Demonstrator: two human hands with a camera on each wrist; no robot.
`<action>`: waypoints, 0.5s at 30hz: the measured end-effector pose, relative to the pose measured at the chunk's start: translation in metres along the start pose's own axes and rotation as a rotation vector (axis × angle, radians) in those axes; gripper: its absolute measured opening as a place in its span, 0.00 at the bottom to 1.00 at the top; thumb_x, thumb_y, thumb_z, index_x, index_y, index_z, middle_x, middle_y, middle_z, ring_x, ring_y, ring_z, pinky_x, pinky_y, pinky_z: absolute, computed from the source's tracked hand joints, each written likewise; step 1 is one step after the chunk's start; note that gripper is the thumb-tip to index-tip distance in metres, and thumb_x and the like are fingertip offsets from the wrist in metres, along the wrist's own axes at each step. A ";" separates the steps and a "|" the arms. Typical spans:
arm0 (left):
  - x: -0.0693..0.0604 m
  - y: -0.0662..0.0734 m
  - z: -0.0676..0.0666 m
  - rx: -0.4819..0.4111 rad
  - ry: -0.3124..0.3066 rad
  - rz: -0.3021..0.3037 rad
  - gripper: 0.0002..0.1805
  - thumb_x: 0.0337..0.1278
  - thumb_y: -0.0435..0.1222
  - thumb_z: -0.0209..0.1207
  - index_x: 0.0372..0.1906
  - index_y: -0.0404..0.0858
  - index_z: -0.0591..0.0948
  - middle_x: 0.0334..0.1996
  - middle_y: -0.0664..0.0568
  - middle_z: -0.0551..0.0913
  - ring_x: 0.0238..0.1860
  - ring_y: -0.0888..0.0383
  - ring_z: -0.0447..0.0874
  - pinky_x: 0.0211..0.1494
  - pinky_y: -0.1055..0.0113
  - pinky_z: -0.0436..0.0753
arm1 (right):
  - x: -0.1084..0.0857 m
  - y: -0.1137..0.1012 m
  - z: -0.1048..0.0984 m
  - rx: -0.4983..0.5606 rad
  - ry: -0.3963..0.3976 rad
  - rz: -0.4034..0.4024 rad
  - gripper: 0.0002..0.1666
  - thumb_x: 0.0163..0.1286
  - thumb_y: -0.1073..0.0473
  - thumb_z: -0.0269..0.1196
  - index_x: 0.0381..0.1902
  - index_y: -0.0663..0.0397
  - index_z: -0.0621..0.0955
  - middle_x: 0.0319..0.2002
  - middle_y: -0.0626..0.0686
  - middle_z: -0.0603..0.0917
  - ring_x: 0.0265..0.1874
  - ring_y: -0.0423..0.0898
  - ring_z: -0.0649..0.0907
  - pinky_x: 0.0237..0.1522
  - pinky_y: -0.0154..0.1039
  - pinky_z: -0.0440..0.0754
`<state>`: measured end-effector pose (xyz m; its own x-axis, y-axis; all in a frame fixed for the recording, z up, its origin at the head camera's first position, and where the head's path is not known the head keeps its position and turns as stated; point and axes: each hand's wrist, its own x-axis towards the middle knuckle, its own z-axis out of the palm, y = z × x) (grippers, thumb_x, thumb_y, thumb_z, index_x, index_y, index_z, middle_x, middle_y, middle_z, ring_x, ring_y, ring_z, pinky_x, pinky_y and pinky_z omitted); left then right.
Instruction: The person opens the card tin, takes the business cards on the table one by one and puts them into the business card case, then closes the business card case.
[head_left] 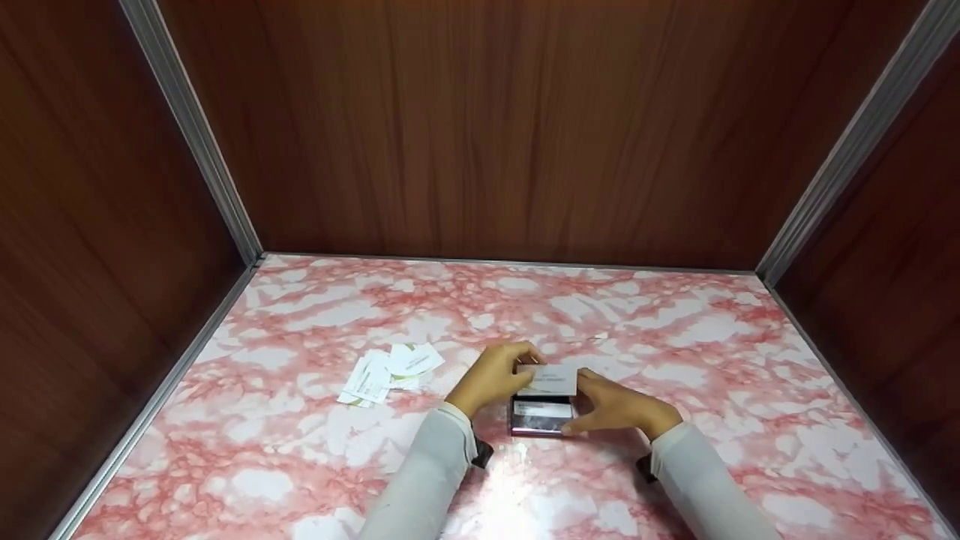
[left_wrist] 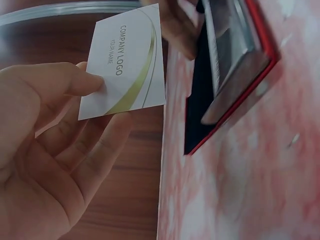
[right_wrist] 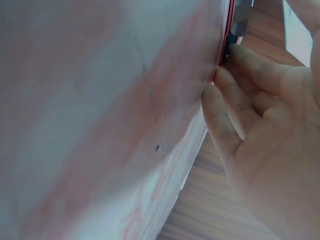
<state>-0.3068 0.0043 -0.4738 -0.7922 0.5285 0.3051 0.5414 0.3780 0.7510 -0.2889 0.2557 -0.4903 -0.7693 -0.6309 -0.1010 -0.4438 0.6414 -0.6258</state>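
My left hand (head_left: 491,377) pinches a white business card (left_wrist: 132,62) between thumb and fingers. The card has a green curve and reads "COMPANY LOGO". It is held over the rear part of a card case (head_left: 536,424) lying on the table. The case stands opened, with a red edge, a dark inside and a shiny metallic part (left_wrist: 235,65). At its right side my right hand (head_left: 624,405) grips the case, thumb by the near corner and fingers farther back. In the right wrist view the fingertips (right_wrist: 235,52) touch the case's edge.
Several loose business cards (head_left: 367,379) lie overlapping on the table left of my hands. The pink-and-white marbled table (head_left: 300,465) is bordered by brown wood-grain panels (head_left: 480,135) at the back and sides, with metal posts (head_left: 199,135) in the corners.
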 end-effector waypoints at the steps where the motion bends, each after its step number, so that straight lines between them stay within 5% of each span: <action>1: 0.000 0.000 0.002 -0.002 -0.009 -0.010 0.12 0.60 0.25 0.58 0.45 0.38 0.86 0.40 0.51 0.88 0.39 0.63 0.84 0.45 0.69 0.80 | 0.000 0.000 0.000 0.010 -0.003 -0.002 0.46 0.58 0.46 0.76 0.68 0.60 0.71 0.55 0.54 0.73 0.54 0.51 0.71 0.62 0.55 0.67; 15: -0.003 -0.003 0.013 0.028 -0.053 -0.043 0.14 0.58 0.25 0.57 0.43 0.41 0.87 0.37 0.56 0.88 0.38 0.66 0.83 0.45 0.70 0.79 | 0.002 0.003 0.001 0.063 -0.019 -0.011 0.43 0.58 0.49 0.76 0.68 0.59 0.73 0.62 0.57 0.70 0.56 0.51 0.71 0.59 0.51 0.71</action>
<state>-0.3024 0.0111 -0.4844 -0.7993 0.5504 0.2414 0.5157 0.4218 0.7458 -0.2914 0.2554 -0.4930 -0.7554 -0.6462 -0.1085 -0.4219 0.6063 -0.6741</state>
